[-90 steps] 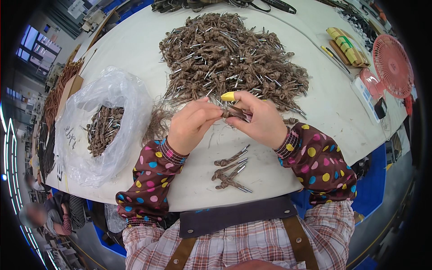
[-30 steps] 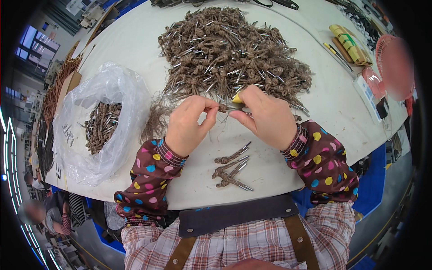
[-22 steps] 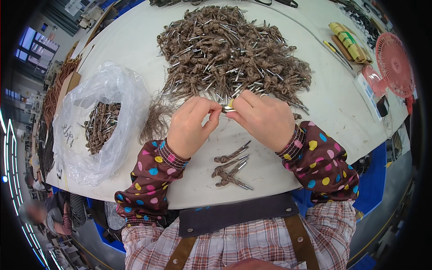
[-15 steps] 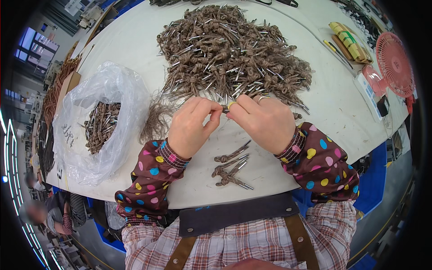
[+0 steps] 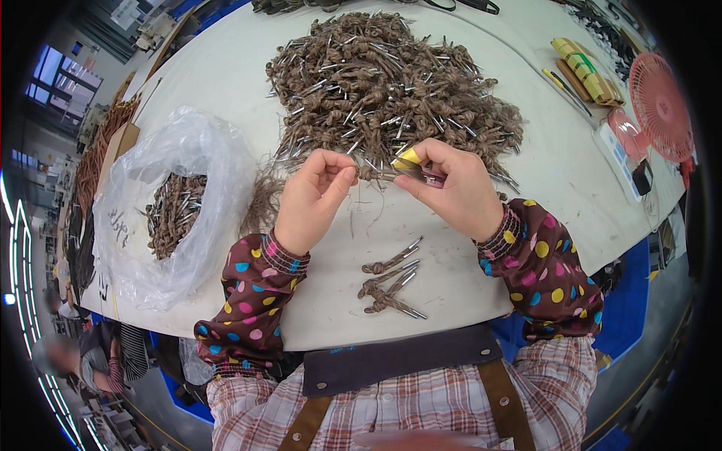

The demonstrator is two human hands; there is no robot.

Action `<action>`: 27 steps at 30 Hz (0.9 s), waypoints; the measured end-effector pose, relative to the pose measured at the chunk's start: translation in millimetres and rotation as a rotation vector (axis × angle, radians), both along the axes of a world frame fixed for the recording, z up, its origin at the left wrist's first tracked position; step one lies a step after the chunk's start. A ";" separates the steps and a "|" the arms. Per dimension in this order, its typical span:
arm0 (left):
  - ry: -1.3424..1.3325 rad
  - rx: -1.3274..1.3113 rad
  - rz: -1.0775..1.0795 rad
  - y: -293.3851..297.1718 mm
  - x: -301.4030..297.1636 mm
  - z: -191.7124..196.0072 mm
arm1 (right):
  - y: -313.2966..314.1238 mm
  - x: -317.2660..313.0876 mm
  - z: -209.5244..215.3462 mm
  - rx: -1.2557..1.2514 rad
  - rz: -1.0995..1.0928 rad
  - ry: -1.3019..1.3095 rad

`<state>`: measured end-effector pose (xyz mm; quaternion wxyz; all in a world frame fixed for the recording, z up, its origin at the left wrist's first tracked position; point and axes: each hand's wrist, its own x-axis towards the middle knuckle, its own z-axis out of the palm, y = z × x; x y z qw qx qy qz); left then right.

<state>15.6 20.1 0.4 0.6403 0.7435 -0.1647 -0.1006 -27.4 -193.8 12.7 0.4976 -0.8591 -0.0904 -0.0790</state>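
Pinching: L hand (image 5: 312,199), fingertips closed on knotted brown cord (image 5: 368,174), long axis crosswise btwn hands, L nearer; R hand (image 5: 456,188) curled round snips (image 5: 434,181).

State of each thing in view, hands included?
Left hand: pinching knotted cord
Right hand: closed around snips
Snips: held, blades seemingly apart
Knotted cord: threads dangling
Cord heap: loosely piled
Loose cords: lying on table
Plastic bag: open, brown cords inside
Pink fan: upright; running unclear
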 end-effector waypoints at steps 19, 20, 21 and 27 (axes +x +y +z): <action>-0.800 0.536 -0.110 -5.8 -10.4 7.6 | -1.1 -1.5 2.9 -0.064 0.067 -0.038; -0.621 0.439 -0.128 -4.5 -11.1 9.3 | -2.9 0.3 -0.5 -0.066 0.116 -0.094; -0.620 0.438 -0.131 -3.4 -12.1 12.7 | -5.2 1.9 -3.7 -0.068 0.162 -0.151; 0.237 -0.075 -0.491 1.6 -12.6 6.4 | -10.4 7.1 -6.6 0.216 0.354 0.076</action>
